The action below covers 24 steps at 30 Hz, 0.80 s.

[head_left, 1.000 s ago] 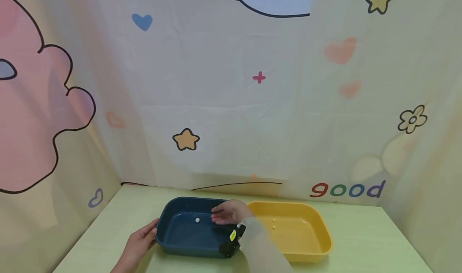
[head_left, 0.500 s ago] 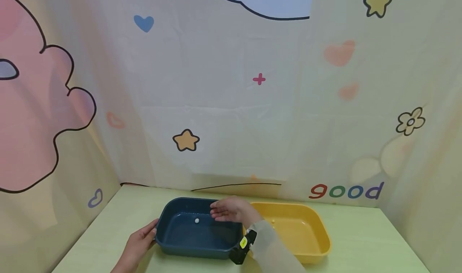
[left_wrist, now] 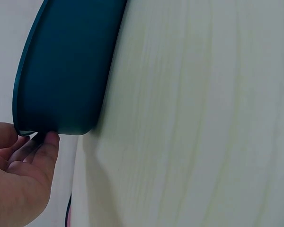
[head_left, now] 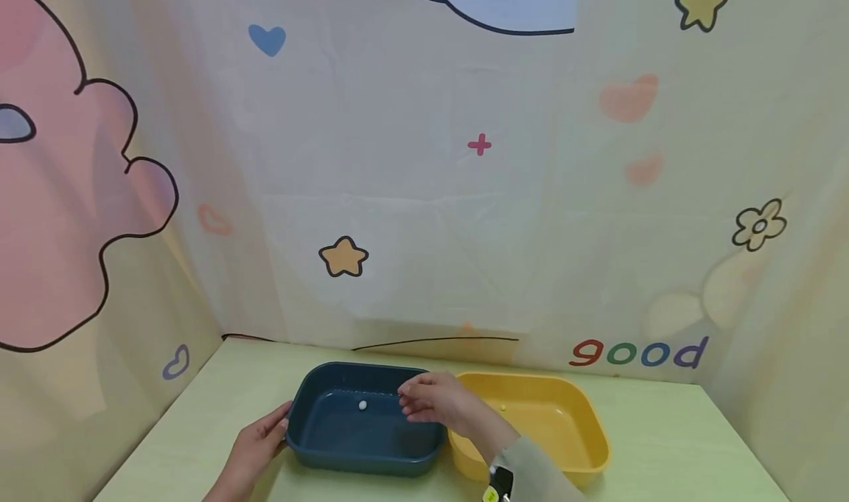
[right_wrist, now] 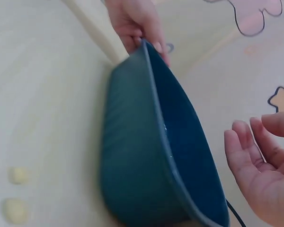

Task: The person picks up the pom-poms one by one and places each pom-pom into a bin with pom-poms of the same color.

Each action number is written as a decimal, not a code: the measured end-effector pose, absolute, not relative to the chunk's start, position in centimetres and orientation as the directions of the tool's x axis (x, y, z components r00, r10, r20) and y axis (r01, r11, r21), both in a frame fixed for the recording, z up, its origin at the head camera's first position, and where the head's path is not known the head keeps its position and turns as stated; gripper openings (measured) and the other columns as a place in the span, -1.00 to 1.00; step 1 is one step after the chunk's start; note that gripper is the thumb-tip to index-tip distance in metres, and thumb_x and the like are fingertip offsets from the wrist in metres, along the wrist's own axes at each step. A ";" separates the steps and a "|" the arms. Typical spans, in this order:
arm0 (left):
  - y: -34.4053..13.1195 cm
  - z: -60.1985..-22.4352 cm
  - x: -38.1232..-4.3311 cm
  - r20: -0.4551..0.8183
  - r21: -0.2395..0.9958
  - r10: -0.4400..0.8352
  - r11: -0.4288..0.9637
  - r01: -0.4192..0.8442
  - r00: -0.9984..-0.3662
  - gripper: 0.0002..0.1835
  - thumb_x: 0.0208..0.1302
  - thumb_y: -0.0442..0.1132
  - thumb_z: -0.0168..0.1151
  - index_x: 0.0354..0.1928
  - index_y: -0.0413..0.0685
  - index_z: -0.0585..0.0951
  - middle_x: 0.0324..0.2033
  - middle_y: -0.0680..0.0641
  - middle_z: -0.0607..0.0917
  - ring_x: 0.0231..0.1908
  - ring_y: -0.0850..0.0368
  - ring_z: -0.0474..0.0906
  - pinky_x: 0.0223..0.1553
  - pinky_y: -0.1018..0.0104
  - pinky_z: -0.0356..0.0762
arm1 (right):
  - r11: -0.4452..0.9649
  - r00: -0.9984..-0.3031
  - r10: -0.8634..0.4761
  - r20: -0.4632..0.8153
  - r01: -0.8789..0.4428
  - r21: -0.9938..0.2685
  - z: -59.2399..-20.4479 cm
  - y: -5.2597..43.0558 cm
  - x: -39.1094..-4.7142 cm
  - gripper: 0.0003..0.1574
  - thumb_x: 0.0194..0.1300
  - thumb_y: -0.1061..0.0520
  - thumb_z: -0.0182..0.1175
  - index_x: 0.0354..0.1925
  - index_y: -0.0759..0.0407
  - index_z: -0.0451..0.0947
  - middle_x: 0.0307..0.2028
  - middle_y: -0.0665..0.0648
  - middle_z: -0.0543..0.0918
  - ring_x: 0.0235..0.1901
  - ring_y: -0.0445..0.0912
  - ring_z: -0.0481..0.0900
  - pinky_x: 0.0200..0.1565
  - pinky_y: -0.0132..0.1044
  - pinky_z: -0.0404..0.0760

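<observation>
My left hand [head_left: 255, 443] grips the left end of a dark blue rectangular tray [head_left: 358, 461], thumb and fingers at its rim; the left wrist view shows fingertips [left_wrist: 52, 138] against that end. Inside the tray lies a small white ball [head_left: 362, 405], left of the middle. Above the tray's right end, my right hand [head_left: 434, 400] hovers with loosely bent fingers. In the right wrist view its thumb stands apart from the fingers [right_wrist: 239, 156] and nothing lies between them. A yellow tray [head_left: 590, 436] sits to the right, partly behind my right forearm, with a tiny yellow ball [head_left: 502, 408] inside.
Both trays stand side by side on a pale green table [head_left: 676, 443]. A printed cloth backdrop [head_left: 424, 266] rises behind it and along both sides. Two yellowish lumps, one of them the larger lump [right_wrist: 15, 211], show blurred at lower left in the right wrist view.
My right wrist and forearm have swung right and toward me, and the hand has shifted slightly right with its fingers more bent. The left hand, blue tray and white ball stay put.
</observation>
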<state>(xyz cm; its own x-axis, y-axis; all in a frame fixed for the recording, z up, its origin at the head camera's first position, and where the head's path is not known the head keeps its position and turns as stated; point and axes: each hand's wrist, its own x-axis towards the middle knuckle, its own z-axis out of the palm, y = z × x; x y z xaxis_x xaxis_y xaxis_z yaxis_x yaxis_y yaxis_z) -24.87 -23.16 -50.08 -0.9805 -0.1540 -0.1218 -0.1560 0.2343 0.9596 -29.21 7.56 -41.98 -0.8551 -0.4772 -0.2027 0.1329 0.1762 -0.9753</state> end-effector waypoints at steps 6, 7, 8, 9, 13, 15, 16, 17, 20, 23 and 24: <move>-23.2 -50.2 -24.9 -0.128 0.958 -0.155 0.238 -0.163 -0.980 -0.53 0.63 -0.35 -0.08 0.44 -0.46 0.31 0.42 -0.43 0.32 0.37 -0.31 0.45 0.12 0.17 0.77 | 0.158 -0.857 -0.478 -0.193 0.133 -0.978 -42.9 9.0 -26.8 -0.70 0.55 0.15 0.11 -0.03 0.38 0.62 -0.32 -0.01 0.69 -0.36 -0.25 0.62 -0.18 -0.42 0.79; -23.2 -50.2 -24.9 -0.128 0.958 -0.156 0.238 -0.163 -0.979 -0.53 0.63 -0.35 -0.08 0.44 -0.46 0.31 0.42 -0.43 0.32 0.37 -0.30 0.45 0.12 0.17 0.77 | 0.161 -0.857 -0.478 -0.193 0.130 -0.978 -43.0 9.3 -26.4 -0.71 0.54 0.15 0.11 -0.03 0.38 0.62 -0.34 -0.02 0.69 -0.36 -0.25 0.62 -0.20 -0.42 0.78; -23.2 -50.3 -24.9 -0.128 0.958 -0.156 0.237 -0.162 -0.980 -0.53 0.63 -0.35 -0.09 0.44 -0.46 0.31 0.42 -0.43 0.32 0.37 -0.30 0.46 0.11 0.18 0.77 | 0.162 -0.856 -0.481 -0.190 0.127 -0.979 -43.2 9.5 -26.0 -0.70 0.54 0.16 0.11 -0.03 0.39 0.62 -0.34 -0.03 0.68 -0.36 -0.25 0.61 -0.21 -0.43 0.77; -23.3 -50.3 -24.9 -0.128 0.958 -0.155 0.235 -0.163 -0.980 -0.53 0.63 -0.35 -0.09 0.44 -0.46 0.31 0.42 -0.43 0.32 0.37 -0.29 0.46 0.11 0.19 0.77 | 0.162 -0.857 -0.480 -0.188 0.124 -0.979 -43.3 9.7 -25.6 -0.70 0.53 0.16 0.11 -0.03 0.40 0.61 -0.35 -0.03 0.67 -0.36 -0.24 0.61 -0.22 -0.43 0.77; -23.4 -50.5 -24.8 -0.123 0.963 -0.141 0.224 -0.153 -0.982 -0.52 0.63 -0.33 -0.09 0.45 -0.46 0.29 0.43 -0.43 0.30 0.37 -0.28 0.46 0.10 0.22 0.78 | 0.147 -0.857 -0.483 -0.178 0.121 -0.982 -44.0 10.8 -24.2 -0.70 0.52 0.18 0.13 -0.02 0.44 0.60 -0.35 -0.06 0.68 -0.34 -0.24 0.61 -0.21 -0.42 0.75; -23.5 -50.5 -24.8 -0.122 0.964 -0.134 0.219 -0.150 -0.983 -0.52 0.64 -0.33 -0.09 0.46 -0.45 0.28 0.44 -0.43 0.29 0.38 -0.28 0.44 0.11 0.24 0.77 | 0.152 -0.857 -0.479 -0.188 0.129 -0.980 -44.3 11.3 -23.6 -0.70 0.52 0.16 0.14 -0.02 0.43 0.59 -0.34 -0.07 0.69 -0.33 -0.24 0.62 -0.19 -0.40 0.75; -23.5 -50.5 -24.8 -0.123 0.964 -0.135 0.218 -0.151 -0.983 -0.52 0.64 -0.33 -0.09 0.46 -0.44 0.28 0.44 -0.42 0.29 0.38 -0.28 0.44 0.11 0.24 0.77 | 0.160 -0.857 -0.477 -0.196 0.135 -0.978 -44.5 11.6 -23.3 -0.69 0.52 0.16 0.15 -0.01 0.43 0.59 -0.33 -0.07 0.70 -0.32 -0.24 0.62 -0.17 -0.39 0.76; -23.5 -50.4 -24.8 -0.124 0.964 -0.138 0.218 -0.152 -0.983 -0.52 0.64 -0.34 -0.10 0.46 -0.43 0.28 0.44 -0.41 0.29 0.39 -0.27 0.43 0.11 0.25 0.77 | 0.173 -0.857 -0.475 -0.202 0.134 -0.976 -44.7 11.9 -23.0 -0.68 0.52 0.15 0.15 -0.01 0.43 0.59 -0.33 -0.07 0.70 -0.31 -0.24 0.62 -0.16 -0.38 0.77; -23.5 -50.3 -24.8 -0.125 0.963 -0.141 0.221 -0.154 -0.982 -0.52 0.64 -0.33 -0.09 0.47 -0.42 0.28 0.44 -0.41 0.29 0.39 -0.27 0.44 0.10 0.26 0.78 | 0.209 -0.857 -0.467 -0.219 0.134 -0.969 -45.2 12.5 -22.3 -0.64 0.51 0.14 0.16 0.00 0.47 0.58 -0.32 -0.06 0.69 -0.31 -0.23 0.62 -0.16 -0.37 0.78; -23.6 -50.3 -24.8 -0.126 0.963 -0.142 0.220 -0.155 -0.982 -0.51 0.64 -0.32 -0.08 0.46 -0.43 0.28 0.44 -0.41 0.29 0.39 -0.28 0.43 0.10 0.24 0.78 | 0.239 -0.858 -0.462 -0.227 0.126 -0.963 -45.9 13.1 -21.8 -0.61 0.50 0.14 0.18 0.01 0.50 0.56 -0.33 -0.05 0.68 -0.34 -0.22 0.59 -0.24 -0.42 0.73; -23.5 -50.2 -24.8 -0.127 0.963 -0.142 0.220 -0.157 -0.982 -0.51 0.64 -0.32 -0.08 0.46 -0.43 0.28 0.44 -0.41 0.29 0.39 -0.28 0.43 0.10 0.24 0.78 | 0.244 -0.857 -0.463 -0.228 0.124 -0.962 -46.1 13.2 -21.6 -0.60 0.49 0.14 0.19 0.01 0.52 0.55 -0.34 -0.05 0.67 -0.35 -0.21 0.57 -0.27 -0.44 0.69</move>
<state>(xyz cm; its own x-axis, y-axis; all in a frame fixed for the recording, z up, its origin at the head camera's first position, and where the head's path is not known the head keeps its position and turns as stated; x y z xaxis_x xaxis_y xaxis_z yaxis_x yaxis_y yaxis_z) -24.78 -23.54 -50.24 -0.9816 -0.1422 -0.1272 -0.1567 0.2202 0.9628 -21.62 13.24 -46.12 -0.8569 -0.4626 -0.2275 0.1239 0.2436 -0.9619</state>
